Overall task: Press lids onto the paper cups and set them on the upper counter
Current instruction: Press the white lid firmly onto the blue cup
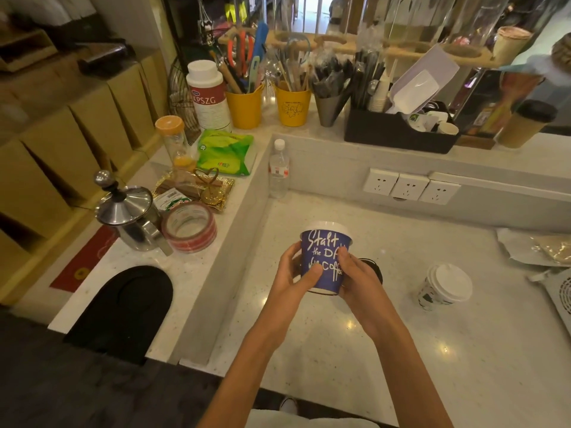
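- Blue paper cup (325,261), printed with white handwriting and capped by a white lid (328,226), held above the lower tabletop (355,335), near its middle, tilted slightly toward the camera.
- Left hand (295,274): grip clamped on the cup's left side, thumb lying across the lower front.
- Right hand (355,276): grip clamped on the cup's right side, fingers over the printed text.
- Dark round object (372,267), partly hidden behind the right hand; its nature cannot be told.
- Second paper cup (445,287), white-lidded, standing on the lower tabletop to the right, well apart from the hands.
- Brown cup with a black lid (525,125), standing on the upper tabletop (500,157) at the far right.
- Water bottle (279,169), upright in the lower tabletop's back-left corner.
- Tape roll (190,227) and steel pitcher (131,216), side by side on the left ledge.
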Tool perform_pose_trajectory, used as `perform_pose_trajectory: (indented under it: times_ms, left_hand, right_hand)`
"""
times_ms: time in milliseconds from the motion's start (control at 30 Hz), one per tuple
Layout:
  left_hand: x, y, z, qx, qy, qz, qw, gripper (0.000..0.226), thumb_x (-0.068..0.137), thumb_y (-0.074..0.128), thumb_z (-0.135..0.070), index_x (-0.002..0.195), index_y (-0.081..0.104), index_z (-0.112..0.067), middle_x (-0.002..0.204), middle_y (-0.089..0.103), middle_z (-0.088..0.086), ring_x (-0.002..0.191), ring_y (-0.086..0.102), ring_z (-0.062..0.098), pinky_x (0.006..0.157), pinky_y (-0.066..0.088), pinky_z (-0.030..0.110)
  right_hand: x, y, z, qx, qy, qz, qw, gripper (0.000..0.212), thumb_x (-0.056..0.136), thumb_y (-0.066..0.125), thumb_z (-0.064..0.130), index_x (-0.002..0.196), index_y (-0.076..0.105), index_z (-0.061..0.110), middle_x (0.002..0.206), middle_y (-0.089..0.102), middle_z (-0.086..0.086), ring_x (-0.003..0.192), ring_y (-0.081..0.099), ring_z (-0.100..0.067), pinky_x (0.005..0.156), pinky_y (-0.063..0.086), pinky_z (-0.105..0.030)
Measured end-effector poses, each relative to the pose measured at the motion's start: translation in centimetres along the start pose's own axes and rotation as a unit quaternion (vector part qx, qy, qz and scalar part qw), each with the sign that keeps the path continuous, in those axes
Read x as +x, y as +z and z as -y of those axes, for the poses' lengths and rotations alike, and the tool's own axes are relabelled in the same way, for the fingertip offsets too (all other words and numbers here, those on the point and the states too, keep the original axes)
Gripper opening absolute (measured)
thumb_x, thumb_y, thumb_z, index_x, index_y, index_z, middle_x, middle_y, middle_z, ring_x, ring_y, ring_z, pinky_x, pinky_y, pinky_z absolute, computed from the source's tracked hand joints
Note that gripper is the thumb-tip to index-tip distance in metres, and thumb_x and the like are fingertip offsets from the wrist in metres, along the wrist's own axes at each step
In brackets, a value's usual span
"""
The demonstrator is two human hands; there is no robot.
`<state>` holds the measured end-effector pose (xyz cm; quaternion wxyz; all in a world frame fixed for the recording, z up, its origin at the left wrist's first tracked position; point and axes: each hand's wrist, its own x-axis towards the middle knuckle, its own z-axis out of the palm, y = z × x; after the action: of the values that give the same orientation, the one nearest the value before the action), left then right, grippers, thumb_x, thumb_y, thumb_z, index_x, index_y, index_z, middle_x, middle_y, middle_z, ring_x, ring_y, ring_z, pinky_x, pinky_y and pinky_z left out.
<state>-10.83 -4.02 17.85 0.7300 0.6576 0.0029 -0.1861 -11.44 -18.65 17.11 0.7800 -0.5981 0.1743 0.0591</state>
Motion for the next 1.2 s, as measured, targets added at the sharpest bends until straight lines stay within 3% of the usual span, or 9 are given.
perform_pose_trajectory:
  times_ms: [100,300,433,667,767,867,1000,1100,1200]
  left_hand:
    - [0.0,0.0,0.0,0.001,-0.028,0.025,0.999,0.079,0.076,0.064,-0.051,0.146,0.033,-0.030,0.139,0.056,-0.002,0.116,0.063,0.017,0.098,0.054,0.036]
    - [0.1,0.2,0.0,-0.001,-0.020,0.030,0.999,0.073,0.076,0.065,-0.049,0.141,0.035,-0.035,0.137,0.056,-0.005,0.112,0.066,0.015,0.095,0.056,0.034]
    - [0.3,0.5,-0.3,-0.002,-0.016,0.033,0.999,0.069,0.075,0.065,-0.047,0.137,0.036,-0.037,0.138,0.056,-0.005,0.111,0.066,0.014,0.092,0.057,0.031]
    - [0.3,1.3,0.2,0.020,0.026,-0.025,0.999,0.066,0.083,0.074,-0.030,0.133,0.034,-0.049,0.135,0.052,-0.018,0.110,0.062,0.004,0.077,0.056,0.015]
    - [0.2,2.0,-0.2,0.052,0.061,-0.030,0.996,0.072,0.082,0.076,-0.020,0.134,0.032,-0.046,0.125,0.047,-0.028,0.100,0.060,-0.007,0.066,0.052,0.007]
    - [0.2,2.2,-0.3,0.066,0.078,-0.032,0.994,0.068,0.085,0.073,-0.026,0.135,0.032,-0.046,0.133,0.045,-0.022,0.107,0.057,-0.004,0.068,0.050,0.005]
    - [0.6,1.7,0.1,0.055,0.050,-0.015,0.997,0.071,0.081,0.075,-0.028,0.137,0.033,-0.042,0.138,0.047,-0.015,0.114,0.058,0.007,0.075,0.055,0.012]
    - [0.9,0.8,0.6,0.052,0.043,0.017,0.998,0.078,0.081,0.077,-0.008,0.144,0.036,-0.031,0.143,0.051,-0.008,0.128,0.053,0.015,0.098,0.053,0.027]
    - [0.7,0.9,0.6,0.062,0.074,0.001,0.995,0.079,0.079,0.076,0.001,0.142,0.039,-0.030,0.141,0.052,-0.012,0.133,0.047,0.010,0.110,0.044,0.034]
  right_hand:
    - [0.1,0.0,-0.2,0.009,0.002,0.001,1.000,0.070,0.078,0.060,0.051,0.133,0.056,0.009,0.125,0.068,-0.014,0.112,0.067,-0.032,0.093,0.056,-0.045]
    - [0.1,-0.6,0.1,0.008,-0.004,0.009,1.000,0.065,0.082,0.057,0.048,0.133,0.056,0.008,0.124,0.069,-0.014,0.112,0.067,-0.032,0.089,0.058,-0.040]
    - [0.2,-1.0,0.2,0.006,-0.008,0.005,1.000,0.066,0.083,0.057,0.049,0.134,0.055,0.007,0.127,0.067,-0.016,0.115,0.065,-0.034,0.094,0.056,-0.045]
    - [-0.2,-0.4,0.7,-0.061,-0.023,-0.009,0.998,0.048,0.095,0.050,0.044,0.134,0.055,0.017,0.124,0.069,-0.004,0.109,0.068,-0.020,0.069,0.056,-0.016]
    - [-0.5,-0.1,0.8,-0.054,-0.031,-0.014,0.998,0.056,0.082,0.058,0.052,0.127,0.059,0.019,0.115,0.074,-0.003,0.103,0.072,-0.020,0.080,0.060,-0.025]
    - [-0.6,-0.3,0.9,-0.033,-0.022,-0.010,0.999,0.057,0.079,0.059,0.054,0.124,0.062,0.017,0.113,0.075,-0.006,0.104,0.072,-0.023,0.089,0.058,-0.036]
    - [-0.8,-0.7,1.2,-0.066,-0.041,-0.002,0.997,0.056,0.080,0.063,0.050,0.127,0.060,0.020,0.113,0.074,0.001,0.101,0.073,-0.015,0.081,0.059,-0.024]
    - [-1.0,-1.9,1.6,-0.130,-0.087,0.046,0.987,0.066,0.081,0.078,0.019,0.139,0.048,0.021,0.134,0.063,0.002,0.121,0.062,-0.013,0.097,0.054,-0.030]
    - [-1.1,-2.8,2.1,-0.144,-0.122,0.112,0.976,0.082,0.073,0.080,0.001,0.141,0.039,0.023,0.141,0.052,0.008,0.127,0.053,-0.003,0.102,0.048,-0.023]
